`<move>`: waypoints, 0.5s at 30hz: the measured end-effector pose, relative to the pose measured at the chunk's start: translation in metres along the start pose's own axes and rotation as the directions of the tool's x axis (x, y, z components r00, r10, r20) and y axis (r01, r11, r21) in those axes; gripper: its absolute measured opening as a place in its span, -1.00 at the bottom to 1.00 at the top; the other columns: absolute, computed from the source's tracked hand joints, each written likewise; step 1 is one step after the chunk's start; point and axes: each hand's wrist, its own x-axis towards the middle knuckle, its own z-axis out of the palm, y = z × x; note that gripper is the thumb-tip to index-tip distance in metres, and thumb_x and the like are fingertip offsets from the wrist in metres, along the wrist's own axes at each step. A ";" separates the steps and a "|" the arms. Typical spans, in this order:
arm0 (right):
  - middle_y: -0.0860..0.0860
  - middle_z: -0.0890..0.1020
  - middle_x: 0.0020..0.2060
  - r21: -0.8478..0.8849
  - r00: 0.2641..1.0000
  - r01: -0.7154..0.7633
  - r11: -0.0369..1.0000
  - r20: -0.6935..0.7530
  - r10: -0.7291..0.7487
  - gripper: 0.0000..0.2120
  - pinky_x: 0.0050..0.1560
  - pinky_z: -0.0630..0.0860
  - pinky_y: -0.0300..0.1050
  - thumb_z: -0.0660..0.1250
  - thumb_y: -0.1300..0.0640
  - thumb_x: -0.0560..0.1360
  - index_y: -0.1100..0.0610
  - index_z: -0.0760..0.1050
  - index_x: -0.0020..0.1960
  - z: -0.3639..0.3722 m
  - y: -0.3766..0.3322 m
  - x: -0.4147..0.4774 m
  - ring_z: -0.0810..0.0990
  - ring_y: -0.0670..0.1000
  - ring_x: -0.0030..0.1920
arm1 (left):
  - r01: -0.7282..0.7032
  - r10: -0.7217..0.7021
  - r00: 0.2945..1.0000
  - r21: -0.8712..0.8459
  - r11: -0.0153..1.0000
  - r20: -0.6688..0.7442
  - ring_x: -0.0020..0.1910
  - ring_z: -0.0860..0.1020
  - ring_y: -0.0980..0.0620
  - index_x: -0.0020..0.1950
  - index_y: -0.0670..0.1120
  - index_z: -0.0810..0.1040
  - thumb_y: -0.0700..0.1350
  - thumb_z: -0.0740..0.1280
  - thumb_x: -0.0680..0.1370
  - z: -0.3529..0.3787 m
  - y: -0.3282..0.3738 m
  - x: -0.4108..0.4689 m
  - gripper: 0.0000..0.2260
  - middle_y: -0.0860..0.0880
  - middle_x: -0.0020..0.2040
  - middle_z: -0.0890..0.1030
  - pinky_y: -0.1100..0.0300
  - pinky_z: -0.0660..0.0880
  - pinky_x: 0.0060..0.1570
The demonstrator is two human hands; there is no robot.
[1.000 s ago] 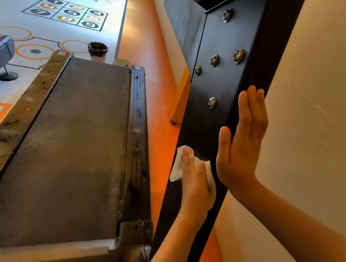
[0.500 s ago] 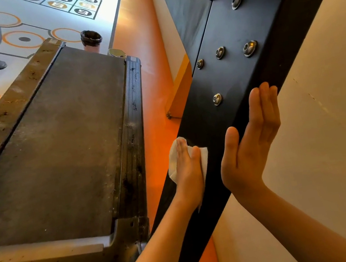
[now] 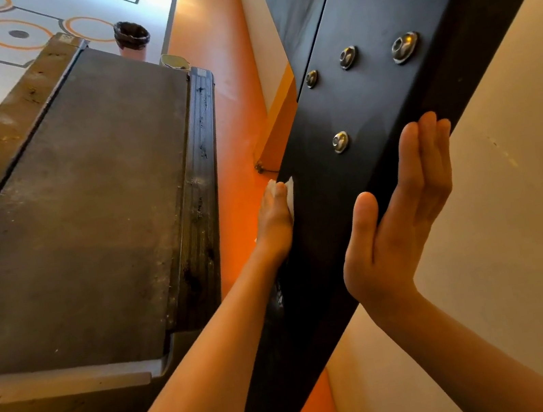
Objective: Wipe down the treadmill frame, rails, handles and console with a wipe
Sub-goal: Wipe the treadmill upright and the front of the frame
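Wipe [image 3: 290, 190] mostly hidden: only a white edge shows between left hand [image 3: 274, 221] and the side face of the black frame upright [image 3: 370, 99]. Left hand flat, fingers straight, pressing the wipe there (fingertips hard to see). Right hand [image 3: 398, 220] flat against the upright's other edge, holding nothing. Dusty belt [image 3: 83, 208], orange floor [image 3: 228, 105], beige wall [image 3: 513, 201]. Dark-lined bin [image 3: 131, 36] beyond the deck, contents unreadable.

The left hand [image 3: 274, 223] has slid up the black treadmill upright [image 3: 353, 102] towards its lowest bolt [image 3: 340, 141], moving off the front face onto the left edge. The wipe [image 3: 291, 191], which earlier showed on both sides of the hand, now shows only as a white sliver at the fingertips.
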 end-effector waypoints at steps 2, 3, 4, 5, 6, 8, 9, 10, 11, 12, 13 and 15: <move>0.20 0.18 0.43 0.002 1.000 0.013 1.000 0.003 -0.013 -0.55 0.50 0.04 -0.01 0.02 0.13 0.60 0.31 0.11 0.43 0.000 0.000 0.000 0.01 -0.01 0.52 | 0.005 -0.004 1.000 -0.039 0.999 0.019 0.48 0.24 -0.13 0.47 0.13 0.23 0.24 -0.02 0.62 -0.005 0.018 -0.024 -0.55 -0.11 0.51 0.26 -0.18 0.16 0.47; 0.20 0.17 0.43 0.002 1.000 0.019 1.000 0.002 -0.019 -0.55 0.50 0.04 -0.01 0.02 0.12 0.61 0.32 0.11 0.43 0.000 0.001 0.000 0.01 -0.01 0.52 | 0.012 -0.013 1.000 -0.060 0.998 -0.005 0.53 0.13 -0.09 0.56 0.04 0.06 0.17 -0.02 0.66 -0.003 0.019 -0.034 -0.51 -0.07 0.56 0.15 -0.13 0.07 0.50; 0.20 0.17 0.43 0.002 1.000 0.021 1.000 0.000 -0.021 -0.54 0.50 0.03 -0.01 0.01 0.11 0.61 0.32 0.11 0.43 0.000 0.001 0.001 0.00 -0.02 0.52 | 0.043 -0.045 0.999 -0.077 0.996 -0.023 0.53 0.12 -0.08 0.58 -0.02 -0.01 0.13 0.01 0.67 0.001 0.016 -0.044 -0.48 -0.05 0.55 0.14 -0.11 0.06 0.51; 0.20 0.17 0.43 0.003 1.000 0.020 1.000 -0.002 -0.020 -0.54 0.51 0.03 -0.01 0.01 0.11 0.61 0.31 0.11 0.44 0.000 0.001 0.001 0.00 -0.02 0.52 | 0.065 -0.068 0.997 -0.120 0.991 -0.022 0.51 0.15 -0.08 0.58 -0.05 -0.02 0.12 0.05 0.67 0.003 0.011 -0.056 -0.46 -0.05 0.53 0.17 -0.10 0.09 0.50; 0.19 0.17 0.44 0.003 1.000 0.019 1.000 -0.002 -0.019 -0.54 0.51 0.02 -0.01 0.02 0.12 0.61 0.31 0.11 0.44 0.000 0.000 0.001 0.00 -0.02 0.52 | 0.044 -0.047 0.999 -0.155 0.987 -0.014 0.51 0.16 -0.07 0.58 -0.03 -0.03 0.14 0.08 0.65 0.005 0.009 -0.070 -0.43 -0.03 0.52 0.18 -0.09 0.11 0.50; 0.19 0.17 0.44 0.002 1.000 0.020 1.000 -0.003 -0.020 -0.53 0.51 0.03 0.00 0.03 0.13 0.60 0.31 0.11 0.45 0.001 0.000 0.001 0.00 -0.02 0.52 | -0.032 0.034 0.999 -0.156 0.987 0.011 0.54 0.09 -0.03 0.58 0.07 -0.09 0.29 0.08 0.55 0.009 0.000 -0.092 -0.31 0.01 0.57 0.07 -0.10 0.06 0.52; 0.19 0.17 0.44 -0.001 1.000 0.023 1.000 -0.007 -0.023 -0.53 0.51 0.04 0.00 0.03 0.14 0.60 0.31 0.12 0.45 0.002 0.000 0.001 0.00 -0.02 0.52 | -0.058 0.063 0.997 -0.118 0.991 0.038 0.55 0.05 -0.03 0.59 0.06 -0.09 0.36 0.04 0.49 0.011 -0.006 -0.100 -0.24 0.00 0.59 0.04 -0.11 0.03 0.52; 0.18 0.18 0.44 -0.005 1.000 0.027 1.000 -0.011 -0.027 -0.53 0.51 0.04 0.00 0.04 0.14 0.59 0.31 0.12 0.45 0.002 0.000 0.001 0.01 -0.01 0.52 | -0.090 0.092 0.994 -0.025 0.996 0.051 0.56 0.03 -0.06 0.59 -0.03 -0.06 0.35 0.00 0.48 0.013 -0.010 -0.109 -0.21 -0.06 0.59 0.03 -0.09 0.01 0.53; 0.18 0.18 0.44 -0.009 0.999 0.030 1.000 -0.012 -0.030 -0.53 0.51 0.05 0.00 0.05 0.15 0.59 0.31 0.13 0.45 0.002 0.001 0.001 0.03 0.01 0.52 | -0.119 0.116 0.992 0.049 0.992 0.051 0.56 0.00 -0.09 0.58 -0.12 -0.03 0.26 -0.04 0.50 0.016 -0.014 -0.118 -0.25 -0.11 0.59 0.02 -0.03 -0.01 0.53; 0.19 0.18 0.44 -0.011 1.000 0.029 1.000 -0.009 -0.029 -0.53 0.51 0.06 0.01 0.06 0.15 0.59 0.31 0.14 0.45 0.002 0.001 0.002 0.05 0.05 0.51 | -0.152 0.151 0.988 0.102 0.983 0.015 0.57 -0.02 -0.07 0.58 -0.15 -0.02 0.17 -0.06 0.52 0.019 -0.021 -0.126 -0.31 -0.12 0.59 0.00 0.08 -0.01 0.52; 0.20 0.19 0.44 -0.014 1.000 0.026 1.000 0.000 -0.026 -0.53 0.51 0.06 0.02 0.07 0.15 0.59 0.32 0.14 0.45 0.001 0.001 0.002 0.08 0.11 0.51 | -0.165 0.165 0.986 0.064 0.984 -0.009 0.56 -0.03 0.01 0.58 -0.10 -0.04 0.14 -0.04 0.52 0.020 -0.026 -0.134 -0.34 -0.06 0.59 -0.01 0.22 0.01 0.48; 0.25 0.21 0.46 -0.025 0.999 0.016 1.000 0.034 -0.015 -0.52 0.51 0.08 0.10 0.08 0.15 0.60 0.33 0.14 0.46 -0.001 -0.001 0.003 0.11 0.21 0.50 | -0.172 0.172 0.985 -0.031 0.985 0.003 0.52 -0.02 0.20 0.59 0.04 -0.11 0.21 0.03 0.52 0.021 -0.033 -0.152 -0.31 0.10 0.59 -0.04 0.39 0.06 0.39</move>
